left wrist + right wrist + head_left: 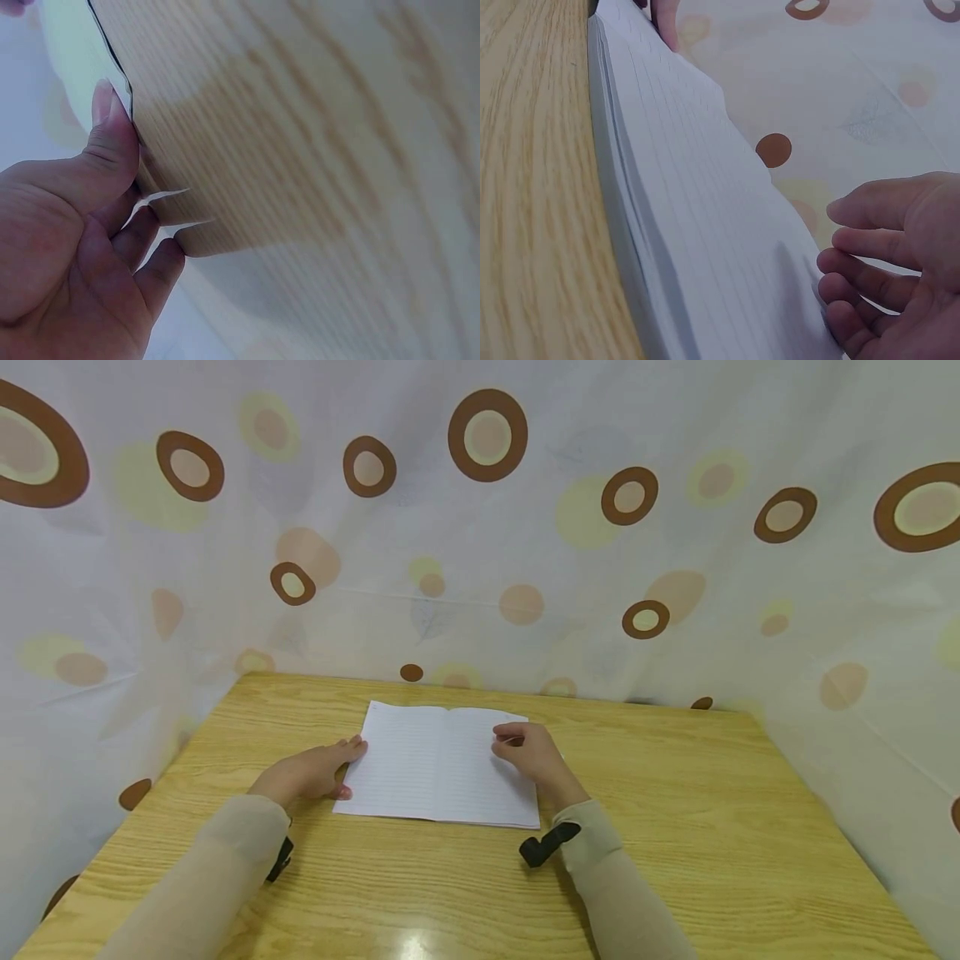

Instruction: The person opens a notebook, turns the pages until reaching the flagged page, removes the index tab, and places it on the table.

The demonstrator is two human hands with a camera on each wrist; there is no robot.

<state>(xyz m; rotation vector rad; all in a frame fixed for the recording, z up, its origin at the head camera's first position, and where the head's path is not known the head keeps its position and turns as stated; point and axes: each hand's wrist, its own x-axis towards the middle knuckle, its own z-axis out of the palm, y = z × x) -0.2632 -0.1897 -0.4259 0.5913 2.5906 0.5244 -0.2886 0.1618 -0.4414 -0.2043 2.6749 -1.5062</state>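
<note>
Notebook (438, 767), lined and lying open toward the far side of a wooden worktop (420, 885). Nearest, pale sleeves (202, 872) with black straps (552, 843) at the wrists reach forward. The left hand (309, 774), fingers extended and thumb spread apart, touches the notebook's left edge. The right hand (534, 756), loosely bent, thumb and forefinger narrowly apart, is at the right page, hiding part of its outer edge; whether it touches is unclear. Behind hangs a cloth (465, 543) with brown rings.

You have a smooth, wood-grained table (712, 793), glossy at the bottom centre of the frame. Your notebook (401, 768) shows matt paper pages; your sleeves (198, 872) look like soft, matt cloth.
</note>
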